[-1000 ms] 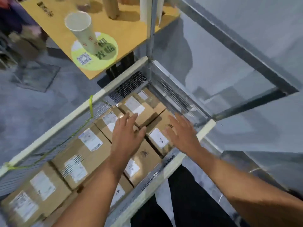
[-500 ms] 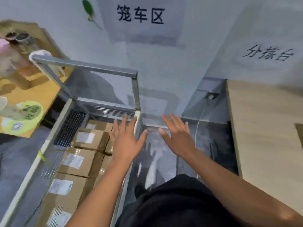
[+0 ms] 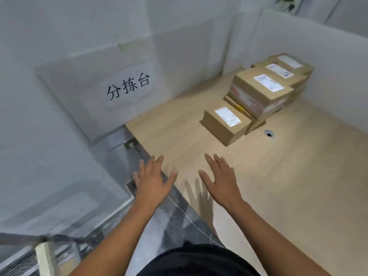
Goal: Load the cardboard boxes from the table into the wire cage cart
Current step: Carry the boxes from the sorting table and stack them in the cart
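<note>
Wire cage cart [image 3: 44, 259] cut off bottom-left, blurred — box labels [image 3: 228, 117] too small to read.

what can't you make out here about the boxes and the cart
- Wire cage cart: head view shows only a blurred corner. The bottom-left frame edge cuts off the rest, so its load is unseen.
- Stacked cardboard boxes: the lower and rear ones are hidden by those in front, so no count is possible.
- Shipping label: the print is too small and blurred to read.
</note>
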`<state>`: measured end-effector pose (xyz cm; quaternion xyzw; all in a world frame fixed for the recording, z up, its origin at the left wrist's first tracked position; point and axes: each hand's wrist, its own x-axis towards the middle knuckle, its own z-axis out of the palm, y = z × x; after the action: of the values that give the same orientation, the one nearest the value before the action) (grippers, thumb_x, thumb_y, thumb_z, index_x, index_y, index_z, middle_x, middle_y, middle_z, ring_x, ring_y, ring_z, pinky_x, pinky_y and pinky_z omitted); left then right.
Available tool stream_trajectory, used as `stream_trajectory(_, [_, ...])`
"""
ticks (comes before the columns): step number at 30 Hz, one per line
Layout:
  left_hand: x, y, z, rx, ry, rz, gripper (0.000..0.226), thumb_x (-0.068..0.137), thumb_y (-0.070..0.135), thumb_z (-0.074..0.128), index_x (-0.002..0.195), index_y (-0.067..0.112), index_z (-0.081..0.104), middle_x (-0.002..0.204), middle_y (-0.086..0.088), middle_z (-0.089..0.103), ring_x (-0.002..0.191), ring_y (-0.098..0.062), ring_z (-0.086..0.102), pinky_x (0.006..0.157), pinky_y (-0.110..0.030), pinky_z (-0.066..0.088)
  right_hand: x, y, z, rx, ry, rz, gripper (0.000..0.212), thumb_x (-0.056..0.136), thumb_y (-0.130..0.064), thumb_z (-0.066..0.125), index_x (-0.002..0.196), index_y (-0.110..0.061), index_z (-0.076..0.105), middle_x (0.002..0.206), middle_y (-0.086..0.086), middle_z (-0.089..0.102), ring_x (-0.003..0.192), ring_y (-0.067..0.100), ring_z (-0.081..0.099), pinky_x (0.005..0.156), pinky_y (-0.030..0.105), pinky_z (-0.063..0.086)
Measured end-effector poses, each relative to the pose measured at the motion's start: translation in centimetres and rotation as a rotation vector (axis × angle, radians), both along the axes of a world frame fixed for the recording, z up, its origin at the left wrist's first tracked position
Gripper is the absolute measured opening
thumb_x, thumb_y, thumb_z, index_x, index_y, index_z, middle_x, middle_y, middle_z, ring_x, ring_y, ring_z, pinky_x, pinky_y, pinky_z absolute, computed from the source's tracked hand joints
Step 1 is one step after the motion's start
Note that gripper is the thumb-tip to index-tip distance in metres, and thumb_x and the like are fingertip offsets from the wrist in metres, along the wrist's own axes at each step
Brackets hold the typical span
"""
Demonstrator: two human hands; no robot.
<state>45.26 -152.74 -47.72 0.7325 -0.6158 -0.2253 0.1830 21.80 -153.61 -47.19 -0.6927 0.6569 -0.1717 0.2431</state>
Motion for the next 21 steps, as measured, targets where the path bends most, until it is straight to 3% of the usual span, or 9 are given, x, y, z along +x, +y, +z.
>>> stream_trajectory(8, [-13.3, -6.9, 1.2, 0.041, 0.176, -0.189, 0.075, 0.095, 0.070, 0.045, 0.159, 0.038, 0.023, 0.169, -0.004, 0.018, 0.156, -0.026, 0.009, 0.124, -0.055, 0.015, -11.6, 0.1, 1.7, -0.003, -0.102, -0.306, 0.074, 0.090, -0.077, 0.023, 0.157, -0.047, 0.023, 0.169, -0.005, 0.020, 0.157, 0.018, 0.008, 0.125, 0.052, 0.011])
stream_trajectory(15, [-18.3, -11.7, 0.7, 0.112, 0.262, -0.184, 0.078, 0.093, 0.069, 0.052, 0.158, 0.044, 0.016, 0.170, -0.002, 0.010, 0.157, -0.028, 0.003, 0.121, -0.061, 0.024, -13.3, -1.9, 1.8, 0.016, -0.081, -0.379, 0.068, 0.093, -0.074, 0.027, 0.157, -0.048, 0.024, 0.169, -0.006, 0.019, 0.157, 0.020, 0.009, 0.126, 0.052, 0.009])
stream_trajectory(21, [-21.6, -19.7, -2.3, 0.245, 0.226, -0.109, 0.083, 0.090, 0.074, 0.051, 0.156, 0.051, 0.005, 0.171, -0.009, 0.001, 0.156, -0.037, -0.004, 0.119, -0.066, 0.022, -13.2, -5.1, 1.4, 0.030, -0.090, -0.475, 0.063, 0.096, -0.070, 0.033, 0.156, -0.050, 0.024, 0.168, -0.007, 0.019, 0.157, 0.017, 0.006, 0.126, 0.051, 0.009])
